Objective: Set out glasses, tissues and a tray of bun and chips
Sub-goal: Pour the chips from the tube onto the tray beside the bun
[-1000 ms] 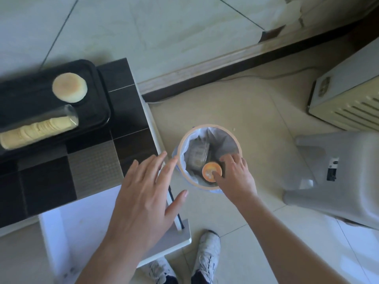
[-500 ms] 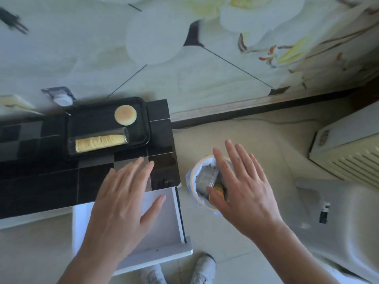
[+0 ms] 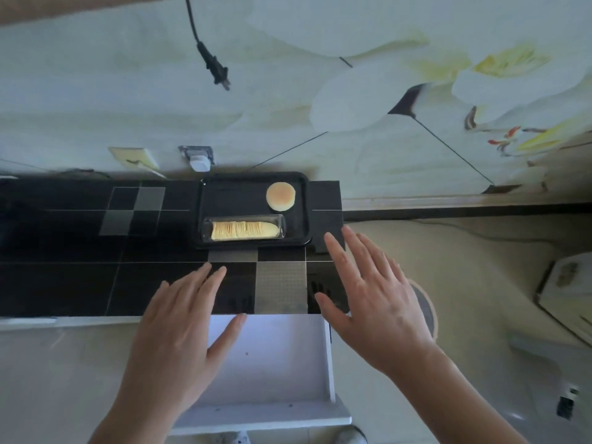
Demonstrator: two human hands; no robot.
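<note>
Both hands are flat, palms down, fingers spread wide and holding nothing. The left hand (image 3: 182, 328) reaches up from the 7 o'clock corner of the view, its forearm bare; its fingertips lie over the near edge of the glossy black-and-grey tiled worktop (image 3: 80, 283), and its thumb points toward 2 o'clock over the open white drawer (image 3: 275, 363) below that edge. The right hand (image 3: 371, 299) comes in from 5 o'clock, tilted so its fingers aim toward 11 o'clock; its fingertips are over the worktop's right end and its thumb is above the near right corner. Whether either palm touches the surface cannot be told.

At 12 o'clock from the hands, near the wall, a black rectangular plastic tray (image 3: 253, 187) sits on the worktop. On it, a round pale golden bun (image 3: 280, 196) lies at the tray's 2 o'clock corner, and a clear plastic tube of stacked yellow chips (image 3: 243, 230) lies on its side along the tray's near edge. At 3 o'clock from the right hand, partly hidden behind it, a round bin with a tan rim (image 3: 427, 312) stands on the floor. A black power plug (image 3: 214, 67) hangs against the floral wall at 12 o'clock.
</note>
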